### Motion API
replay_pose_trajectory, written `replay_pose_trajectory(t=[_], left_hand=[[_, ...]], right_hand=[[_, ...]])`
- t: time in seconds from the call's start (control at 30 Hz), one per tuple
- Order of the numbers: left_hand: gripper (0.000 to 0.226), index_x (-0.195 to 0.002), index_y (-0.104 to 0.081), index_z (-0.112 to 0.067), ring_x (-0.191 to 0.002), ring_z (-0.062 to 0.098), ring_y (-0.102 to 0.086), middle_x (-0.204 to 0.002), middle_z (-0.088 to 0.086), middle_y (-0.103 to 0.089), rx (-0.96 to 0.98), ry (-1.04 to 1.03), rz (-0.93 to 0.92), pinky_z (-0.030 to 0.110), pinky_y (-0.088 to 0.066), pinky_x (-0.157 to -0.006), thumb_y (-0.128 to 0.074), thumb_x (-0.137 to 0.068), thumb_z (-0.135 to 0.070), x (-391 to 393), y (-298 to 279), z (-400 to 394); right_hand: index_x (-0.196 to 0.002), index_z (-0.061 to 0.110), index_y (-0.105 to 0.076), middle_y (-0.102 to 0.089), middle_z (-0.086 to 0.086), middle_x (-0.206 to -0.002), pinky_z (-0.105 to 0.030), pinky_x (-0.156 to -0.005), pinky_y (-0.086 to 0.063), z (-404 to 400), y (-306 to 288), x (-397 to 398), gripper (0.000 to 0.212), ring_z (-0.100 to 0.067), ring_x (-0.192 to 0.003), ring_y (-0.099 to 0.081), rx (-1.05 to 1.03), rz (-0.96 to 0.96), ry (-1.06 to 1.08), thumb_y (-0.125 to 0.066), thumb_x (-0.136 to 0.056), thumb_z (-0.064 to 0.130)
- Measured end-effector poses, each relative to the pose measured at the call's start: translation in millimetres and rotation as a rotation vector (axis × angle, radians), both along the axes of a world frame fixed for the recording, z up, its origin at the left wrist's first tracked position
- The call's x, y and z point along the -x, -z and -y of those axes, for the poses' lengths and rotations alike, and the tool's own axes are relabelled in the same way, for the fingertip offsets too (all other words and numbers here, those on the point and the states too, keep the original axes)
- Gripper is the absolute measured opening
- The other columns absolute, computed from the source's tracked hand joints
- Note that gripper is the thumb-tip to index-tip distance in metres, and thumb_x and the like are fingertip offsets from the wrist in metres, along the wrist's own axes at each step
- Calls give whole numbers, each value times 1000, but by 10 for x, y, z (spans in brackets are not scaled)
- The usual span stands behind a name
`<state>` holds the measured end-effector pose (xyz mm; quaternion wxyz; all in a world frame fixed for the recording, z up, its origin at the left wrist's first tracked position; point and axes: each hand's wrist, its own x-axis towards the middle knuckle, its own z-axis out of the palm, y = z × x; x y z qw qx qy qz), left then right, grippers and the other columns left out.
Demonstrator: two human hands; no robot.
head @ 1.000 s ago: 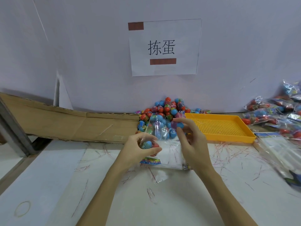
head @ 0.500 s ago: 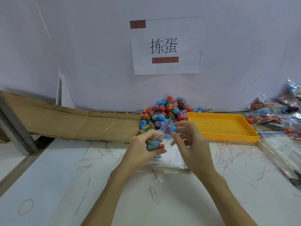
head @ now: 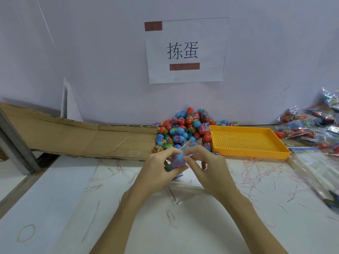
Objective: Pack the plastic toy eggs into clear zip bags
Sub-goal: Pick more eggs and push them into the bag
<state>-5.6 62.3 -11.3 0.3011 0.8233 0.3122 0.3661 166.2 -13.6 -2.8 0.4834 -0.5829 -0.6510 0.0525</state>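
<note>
A heap of red and blue plastic toy eggs [head: 185, 128] lies against the back wall. In front of it my left hand [head: 158, 170] grips a clear zip bag [head: 185, 173] with eggs inside; a blue and purple egg [head: 177, 159] shows between my fingers. My right hand [head: 207, 168] meets the left one and pinches the bag's top edge beside that egg. The lower part of the bag hangs between my palms and is mostly hidden.
An orange perforated tray [head: 247, 142] sits right of the heap. Filled bags [head: 308, 125] pile up at the far right, with a stack of flat clear bags [head: 319, 165] below them. Flattened cardboard [head: 77, 138] lies at the left. Thin red strips litter the white table [head: 55, 208].
My right hand has come down and left with its egg to meet my left hand. The egg now sits at the bag's mouth between both hands.
</note>
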Motion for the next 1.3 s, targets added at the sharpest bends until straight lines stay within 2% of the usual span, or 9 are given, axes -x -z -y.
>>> replay_pose_trajectory(t=[0.23, 0.37, 0.47, 0.67, 0.87, 0.97, 1.1, 1.2, 1.3], left_hand=[[26, -112, -67, -29, -95, 8, -68, -100, -13, -70, 142, -158, 78, 20, -60, -74, -78, -90, -37, 12, 2, -52], [15, -101, -68, -26, -87, 13, -71, -91, -7, -73, 250, -251, 170, 19, -58, -67, -78, -91, -32, 57, -20, -108], [19, -106, -69, -23, -90, 11, -72, -95, -5, -74, 344, -269, 252, 14, -54, -63, -79, -91, -31, 75, -43, -132], [25, -106, -68, -25, -87, 8, -70, -92, -5, -73, 388, -277, 253, 14, -54, -63, -79, -89, -40, 72, -24, -152], [20, -99, -69, -27, -91, 19, -73, -91, -2, -76, 411, -218, 236, 33, -64, -77, -81, -86, -37, 58, -14, -137], [22, -98, -69, -27, -90, 14, -73, -90, -6, -75, 416, -196, 210, 24, -62, -71, -82, -85, -38, 48, -25, -119], [29, -107, -70, -27, -83, 2, -73, -84, -15, -74, 411, -111, 168, 14, -55, -65, -83, -84, -39, 37, -49, -88], [30, -110, -70, -35, -78, -5, -70, -78, -25, -70, 407, -35, 130, 14, -55, -65, -83, -84, -40, 39, -41, -68], [28, -108, -69, -41, -70, -8, -64, -74, -30, -65, 367, 11, 92, 12, -53, -63, -83, -84, -42, 39, -31, -58]], right_hand=[[-115, 14, -71, -77, 9, -101, -21, -65, -57, -3, -65, -45, 21, -6, -94, -73, -166, -219, 23, -55, -102, 18], [-119, 10, -71, -71, -3, -113, -21, -86, -48, -55, 33, -192, 26, -19, -107, -61, 13, 119, 318, -61, -97, -1], [-128, 17, -67, -56, -7, -114, -30, -84, -43, -85, 125, -272, 44, -25, -107, -46, 296, 295, 538, -61, -91, -5], [-139, 24, -56, -44, -10, -122, -36, -89, -51, -80, 194, -278, 44, -29, -109, -50, 490, 258, 601, -53, -99, 6], [-133, 24, -61, -58, -8, -117, -34, -89, -42, -87, 132, -306, 31, -26, -107, -46, 330, 296, 630, -55, -103, 17], [-135, 23, -62, -63, -4, -111, -32, -88, -48, -85, 86, -249, 35, -22, -104, -51, 115, 73, 482, -62, -101, 24], [-128, 20, -69, -71, 10, -110, -16, -80, -55, -95, -4, -124, 29, -10, -101, -65, -7, -323, 228, -63, -100, 23], [-116, 24, -73, -75, 15, -101, -19, -81, -58, -57, -70, -89, 23, -7, -99, -71, -14, -608, 30, -71, -94, 18], [-110, 21, -67, -73, 15, -103, -23, -83, -60, -18, -109, -73, 27, -10, -98, -73, -65, -686, -27, -78, -88, 13]])
